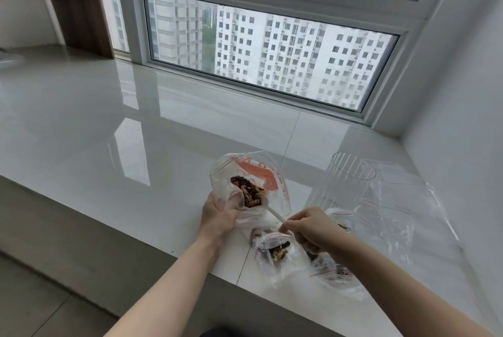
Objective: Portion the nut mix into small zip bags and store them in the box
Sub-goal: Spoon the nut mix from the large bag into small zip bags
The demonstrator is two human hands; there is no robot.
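Counting perhaps three small bags [275, 252]

Left hand [217, 217] gripping nut bag [253, 187], right hand [310, 227] pinching spoon [272, 210] (white) — bowl inside

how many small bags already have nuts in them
2 that I can see: one small bag in front of the left hand, another under the right hand. The clear plastic further right may hide more.

My one camera sits on the head, looking forward and down from close above the white sill [136, 124], with both forearms reaching in from the bottom edge, the window [266, 53] facing it across the top, and a wall [457, 91] at right.
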